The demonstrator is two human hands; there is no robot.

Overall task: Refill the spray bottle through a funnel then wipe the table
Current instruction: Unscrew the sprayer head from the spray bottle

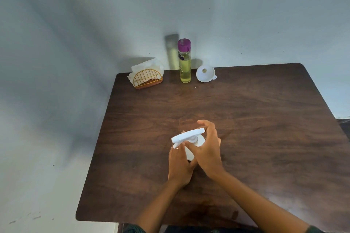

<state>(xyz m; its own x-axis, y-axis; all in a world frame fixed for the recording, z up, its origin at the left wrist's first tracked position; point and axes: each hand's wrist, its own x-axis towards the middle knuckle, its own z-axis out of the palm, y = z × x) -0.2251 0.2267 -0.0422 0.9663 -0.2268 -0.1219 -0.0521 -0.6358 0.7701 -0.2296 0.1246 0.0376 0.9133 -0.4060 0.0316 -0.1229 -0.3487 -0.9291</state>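
Note:
A white spray bottle (pixel 191 139) stands in the middle of the dark wooden table (pixel 255 119). My left hand (pixel 180 164) grips its body from the left. My right hand (pixel 207 147) curls round the neck just under the white trigger head, whose nozzle points left. Most of the bottle's body is hidden by both hands. A white funnel (pixel 205 73) lies on its side at the far edge. Beside it stands a tall clear bottle (pixel 184 62) of yellow-green liquid with a purple cap on it.
A gold wire holder (pixel 147 79) with white paper napkins stands at the far left corner. A pale wall rises right behind the table's far edge. The table's left edge drops off to the floor.

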